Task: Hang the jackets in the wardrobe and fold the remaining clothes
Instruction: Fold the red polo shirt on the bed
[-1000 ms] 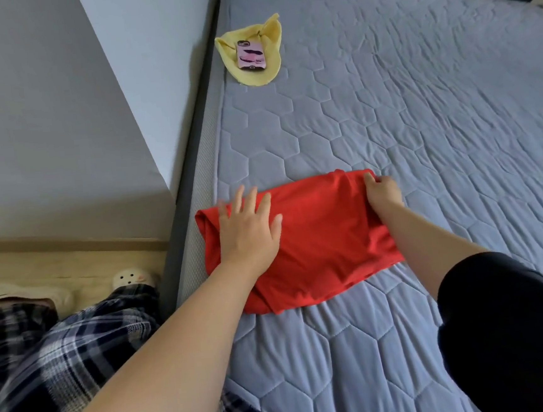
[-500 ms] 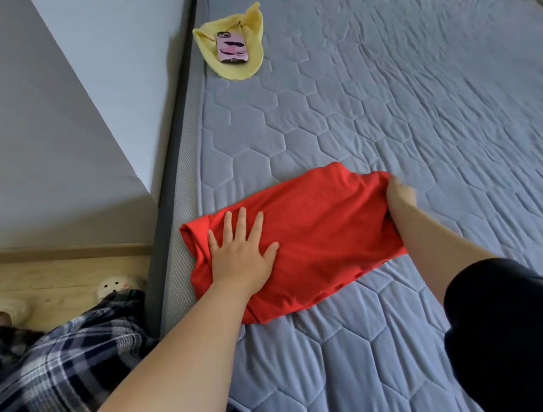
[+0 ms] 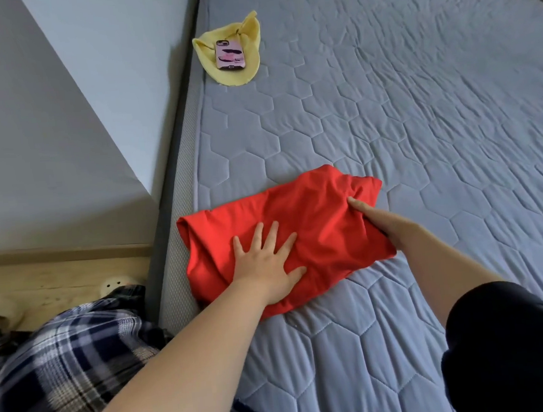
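One mattress (image 3: 387, 113) fills most of the view. The red garment (image 3: 313, 215), partly folded, lies near its left edge, long axis running left to right, slightly tilted up to the right. Both hands are on it: the left hand (image 3: 266, 268) lies flat with fingers spread, pressing the near-left part; the right hand (image 3: 380, 222) takes the right end, thumb on top, other fingers hidden, so the grip cannot be told for certain. The next fold likely brings that right end over toward the left hand. Farther up, a yellow cloth (image 3: 235, 74), well apart, holds a phone (image 3: 230, 54) lying on it.
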Demonstrator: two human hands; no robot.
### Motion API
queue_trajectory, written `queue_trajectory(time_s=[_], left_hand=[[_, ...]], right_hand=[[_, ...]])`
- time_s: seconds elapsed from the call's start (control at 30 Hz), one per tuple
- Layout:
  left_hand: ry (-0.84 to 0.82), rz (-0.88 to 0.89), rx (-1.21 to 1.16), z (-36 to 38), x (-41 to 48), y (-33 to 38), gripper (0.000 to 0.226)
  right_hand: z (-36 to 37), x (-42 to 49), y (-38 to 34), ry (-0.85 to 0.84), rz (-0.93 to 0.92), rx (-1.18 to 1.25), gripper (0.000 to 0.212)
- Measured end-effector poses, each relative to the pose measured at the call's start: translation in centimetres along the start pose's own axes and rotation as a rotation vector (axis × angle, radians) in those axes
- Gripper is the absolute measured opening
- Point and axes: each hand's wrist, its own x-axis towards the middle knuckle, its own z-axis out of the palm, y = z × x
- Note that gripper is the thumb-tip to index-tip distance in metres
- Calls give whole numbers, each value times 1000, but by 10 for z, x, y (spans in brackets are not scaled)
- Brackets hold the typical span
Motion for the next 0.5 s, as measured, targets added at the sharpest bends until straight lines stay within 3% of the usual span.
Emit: queue_trajectory(time_s=[0.13,0.27,0.37,0.43,0.5], left_hand=[[80,15,4,4,-3,2,70],[197,197,61,3,-8,-4,65],[111,242,67,-1,-6,-2,61],[25,203,-156,-11,0,0,56],[-36,47,-855,-32,3,-5,45]], right_hand=[[6,-3,3,107,-23,8,53],[9,-18,-8,150,-73,-15,44],[11,-35,-20,98,-151,39,36],[23,-50,-31,12,-219,92,28],[41,-66,-44,-94,-287,114,28]])
